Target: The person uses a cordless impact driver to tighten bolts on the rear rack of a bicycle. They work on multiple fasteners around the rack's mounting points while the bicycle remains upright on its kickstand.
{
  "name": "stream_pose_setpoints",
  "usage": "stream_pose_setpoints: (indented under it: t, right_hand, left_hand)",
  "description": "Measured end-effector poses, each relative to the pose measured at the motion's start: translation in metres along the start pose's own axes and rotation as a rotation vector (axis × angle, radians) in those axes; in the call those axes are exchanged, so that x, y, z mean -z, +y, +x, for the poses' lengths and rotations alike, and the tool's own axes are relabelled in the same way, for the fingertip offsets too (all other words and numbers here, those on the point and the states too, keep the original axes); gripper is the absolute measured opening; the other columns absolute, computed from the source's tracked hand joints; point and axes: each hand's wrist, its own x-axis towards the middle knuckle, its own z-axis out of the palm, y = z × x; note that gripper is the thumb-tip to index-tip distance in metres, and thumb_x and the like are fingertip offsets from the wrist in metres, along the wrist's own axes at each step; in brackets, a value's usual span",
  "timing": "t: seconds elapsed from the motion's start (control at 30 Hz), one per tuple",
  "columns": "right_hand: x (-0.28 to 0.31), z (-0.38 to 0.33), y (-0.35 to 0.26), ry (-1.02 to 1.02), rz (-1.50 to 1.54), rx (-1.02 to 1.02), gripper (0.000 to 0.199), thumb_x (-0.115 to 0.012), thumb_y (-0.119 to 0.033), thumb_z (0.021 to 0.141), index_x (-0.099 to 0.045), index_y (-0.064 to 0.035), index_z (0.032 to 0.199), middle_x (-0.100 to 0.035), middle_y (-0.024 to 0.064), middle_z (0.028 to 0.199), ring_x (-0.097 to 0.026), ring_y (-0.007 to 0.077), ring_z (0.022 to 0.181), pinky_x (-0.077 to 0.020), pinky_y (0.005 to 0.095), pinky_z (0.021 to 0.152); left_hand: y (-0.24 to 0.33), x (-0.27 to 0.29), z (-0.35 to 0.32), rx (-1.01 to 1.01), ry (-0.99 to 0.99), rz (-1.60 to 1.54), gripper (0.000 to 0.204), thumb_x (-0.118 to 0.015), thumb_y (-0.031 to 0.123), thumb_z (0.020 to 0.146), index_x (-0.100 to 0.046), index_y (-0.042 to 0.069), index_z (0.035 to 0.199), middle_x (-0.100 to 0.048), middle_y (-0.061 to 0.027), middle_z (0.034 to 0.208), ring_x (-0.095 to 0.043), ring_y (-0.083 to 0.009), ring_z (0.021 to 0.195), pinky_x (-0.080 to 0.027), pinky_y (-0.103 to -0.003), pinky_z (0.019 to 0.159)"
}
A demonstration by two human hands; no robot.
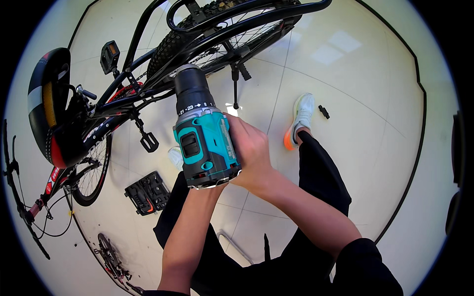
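A teal and black cordless drill (216, 139) is held up in front of me, its black chuck end (194, 86) pointing away toward the bicycle. My right hand (253, 152) is closed against the drill's right side, with most of its fingers hidden behind the body. Below the drill, my left forearm (185, 241) rises to its base; the left hand and its fingers are hidden under the tool. Just beyond the chuck lies the black frame of a bicycle (103, 103). Whether the drill touches the bicycle, I cannot tell.
The bicycle's saddle (42, 118), pedal (149, 142) and kickstand (235, 89) stick out at left and ahead. An open black tool case (148, 193) lies on the tiled floor. A small black part (324, 112) sits beside my right shoe (302, 116). Dark bike-like parts (112, 256) lie lower left.
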Motion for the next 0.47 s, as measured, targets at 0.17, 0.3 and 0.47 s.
stream_pose_setpoints:
  t: [0.17, 0.3, 0.47]
  right_hand:
    - [-0.003, 0.000, 0.009, -0.010, -0.022, 0.041, 0.066, -0.078, -0.033, 0.056, -0.056, 0.0049, 0.106, -0.061, 0.0163, 0.083, -0.063, 0.0331, 0.068, -0.0506, 0.0373, 0.064]
    - [-0.006, 0.004, 0.007, -0.016, 0.016, 0.014, 0.069, -0.079, -0.033, 0.055, -0.056, 0.0038, 0.108, -0.061, 0.0162, 0.085, -0.062, 0.0333, 0.069, -0.0506, 0.0384, 0.064]
    - [-0.017, 0.001, -0.002, -0.064, 0.022, -0.035, 0.072, -0.080, -0.030, 0.052, -0.055, 0.0021, 0.111, -0.061, 0.0162, 0.089, -0.062, 0.0340, 0.071, -0.0505, 0.0396, 0.064]
  left_hand:
    - [-0.001, -0.001, 0.005, 0.039, 0.005, -0.196, 0.033, -0.058, 0.039, 0.092, -0.055, 0.010, 0.108, -0.060, -0.0039, 0.103, -0.060, -0.0163, 0.095, -0.051, -0.031, 0.082]
    - [-0.005, 0.000, 0.012, 0.048, -0.001, -0.296, 0.031, -0.057, 0.038, 0.093, -0.057, 0.011, 0.108, -0.062, -0.0034, 0.103, -0.061, -0.0158, 0.094, -0.053, -0.030, 0.080]
    - [0.003, 0.011, 0.009, 0.020, -0.069, -0.240, 0.033, -0.058, 0.040, 0.093, -0.057, 0.011, 0.108, -0.062, -0.0031, 0.104, -0.061, -0.0155, 0.094, -0.053, -0.030, 0.080]
